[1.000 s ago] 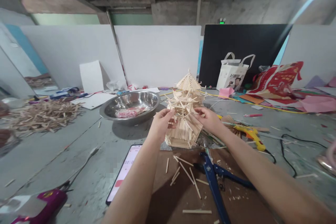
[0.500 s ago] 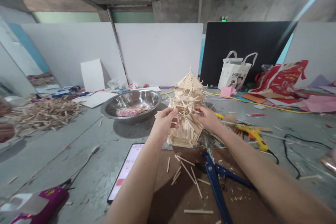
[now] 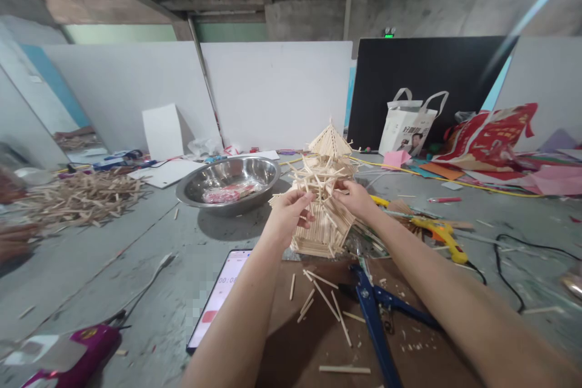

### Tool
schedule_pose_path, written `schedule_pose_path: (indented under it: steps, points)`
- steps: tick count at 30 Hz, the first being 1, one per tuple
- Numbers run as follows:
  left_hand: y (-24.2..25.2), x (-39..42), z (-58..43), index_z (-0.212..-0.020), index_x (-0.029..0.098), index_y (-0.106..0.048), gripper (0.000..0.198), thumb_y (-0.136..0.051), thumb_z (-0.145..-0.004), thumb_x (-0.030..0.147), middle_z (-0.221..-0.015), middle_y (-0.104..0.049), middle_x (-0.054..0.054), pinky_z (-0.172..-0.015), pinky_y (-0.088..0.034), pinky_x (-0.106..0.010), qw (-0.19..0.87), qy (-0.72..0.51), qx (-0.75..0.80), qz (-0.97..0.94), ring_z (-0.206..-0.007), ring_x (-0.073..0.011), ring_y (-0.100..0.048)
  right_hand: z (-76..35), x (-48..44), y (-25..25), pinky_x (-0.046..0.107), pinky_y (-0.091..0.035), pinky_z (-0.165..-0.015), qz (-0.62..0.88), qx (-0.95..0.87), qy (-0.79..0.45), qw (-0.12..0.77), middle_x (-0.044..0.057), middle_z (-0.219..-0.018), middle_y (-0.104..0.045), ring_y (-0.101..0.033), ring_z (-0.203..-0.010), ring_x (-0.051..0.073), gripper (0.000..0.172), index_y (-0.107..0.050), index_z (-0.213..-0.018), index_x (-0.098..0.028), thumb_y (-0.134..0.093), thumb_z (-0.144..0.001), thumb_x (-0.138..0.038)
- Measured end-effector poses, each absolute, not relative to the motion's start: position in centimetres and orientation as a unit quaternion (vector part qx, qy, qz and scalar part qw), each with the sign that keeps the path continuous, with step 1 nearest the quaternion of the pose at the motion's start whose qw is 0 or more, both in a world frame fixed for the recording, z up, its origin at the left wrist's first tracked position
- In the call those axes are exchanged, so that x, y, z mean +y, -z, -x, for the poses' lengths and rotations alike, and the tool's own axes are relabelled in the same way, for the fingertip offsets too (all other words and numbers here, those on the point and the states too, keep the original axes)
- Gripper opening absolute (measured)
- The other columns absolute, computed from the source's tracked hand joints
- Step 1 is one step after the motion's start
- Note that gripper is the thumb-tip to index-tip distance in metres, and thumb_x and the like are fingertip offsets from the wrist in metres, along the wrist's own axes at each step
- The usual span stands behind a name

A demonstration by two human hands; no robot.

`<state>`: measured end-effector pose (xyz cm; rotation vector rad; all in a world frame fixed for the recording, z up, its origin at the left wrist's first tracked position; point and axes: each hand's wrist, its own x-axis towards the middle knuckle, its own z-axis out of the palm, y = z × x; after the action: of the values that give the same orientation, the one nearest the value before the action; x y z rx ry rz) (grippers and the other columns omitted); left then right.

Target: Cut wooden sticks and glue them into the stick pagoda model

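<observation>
A tiered model building [image 3: 324,224] made of thin pale wooden sticks stands in front of me, with a pointed stick roof [image 3: 331,140] at the back and a jumble of sticks sticking out at its middle. My left hand [image 3: 293,215] is at the model's left side, thumb and fingers pinched at the projecting sticks. On the opposite side, my right hand [image 3: 357,200] pinches at the sticks too, its fingertips partly hidden. Which single sticks the fingers grip, I cannot make out. Loose sticks [image 3: 325,297] and blue cutters [image 3: 370,309] lie on a brown board [image 3: 291,339] between my forearms.
Left are a steel basin [image 3: 191,194] with plastic packets, a stick pile [image 3: 86,194], a phone [image 3: 218,297], a purple glue gun [image 3: 86,354] and another person's blurred hand [image 3: 16,242]. Right are a yellow glue gun [image 3: 441,233], a cable, coloured paper and a white bag [image 3: 402,124].
My hands stay at the model with only slight finger movement. The view has shifted a little. At the far left, the other person's hands have moved.
</observation>
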<state>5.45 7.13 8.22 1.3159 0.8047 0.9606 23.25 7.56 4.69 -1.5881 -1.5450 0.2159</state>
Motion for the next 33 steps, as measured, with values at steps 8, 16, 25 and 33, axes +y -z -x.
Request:
schedule_pose_path:
  steps: [8, 16, 25, 33]
  points:
    - [-8.4, 6.9, -5.4, -0.057, 0.015, -0.048, 0.023, -0.057, -0.066, 0.034, -0.042, -0.043, 0.006, -0.029, -0.024, -0.015, 0.605, -0.398, 0.356, -0.591, -0.030, -0.0029, -0.037, -23.2, 7.9, -4.3, 0.027, -0.042, -0.070, 0.588, -0.644, -0.090, 0.481, 0.003, -0.072, -0.062, -0.056, -0.069, 0.015, 0.013, -0.056, -0.068, -0.016, -0.044, -0.062, -0.015]
    - [-9.1, 5.9, -5.4, -0.051, 0.016, -0.043, 0.029, -0.055, -0.068, 0.036, -0.038, -0.039, 0.007, -0.029, -0.019, -0.015, 0.570, -0.414, 0.343, -0.622, -0.028, -0.0020, -0.031, -22.9, 7.0, -3.9, 0.027, -0.041, -0.068, 0.580, -0.632, -0.075, 0.508, 0.001, -0.069, -0.061, -0.055, -0.068, 0.015, 0.012, -0.055, -0.068, -0.018, -0.045, -0.063, -0.018]
    - [-9.5, 5.6, -5.5, -0.059, 0.014, -0.053, 0.021, -0.057, -0.065, 0.034, -0.059, -0.051, 0.000, -0.039, -0.034, -0.016, 0.543, -0.472, 0.358, -0.595, -0.048, -0.0056, -0.043, -22.2, 6.4, -3.5, 0.029, -0.041, -0.072, 0.583, -0.615, -0.030, 0.531, 0.004, -0.077, -0.063, -0.056, -0.075, 0.016, 0.015, -0.058, -0.073, -0.018, -0.044, -0.066, -0.018]
    - [-9.6, 5.3, -5.4, -0.052, 0.016, -0.047, 0.027, -0.052, -0.069, 0.037, -0.045, -0.040, 0.004, -0.037, -0.025, -0.017, 0.496, -0.448, 0.379, -0.640, -0.041, -0.0050, -0.034, -21.6, 5.3, -3.5, 0.030, -0.040, -0.076, 0.578, -0.632, 0.042, 0.514, 0.005, -0.080, -0.064, -0.055, -0.082, 0.018, 0.018, -0.060, -0.077, -0.018, -0.045, -0.068, -0.016]
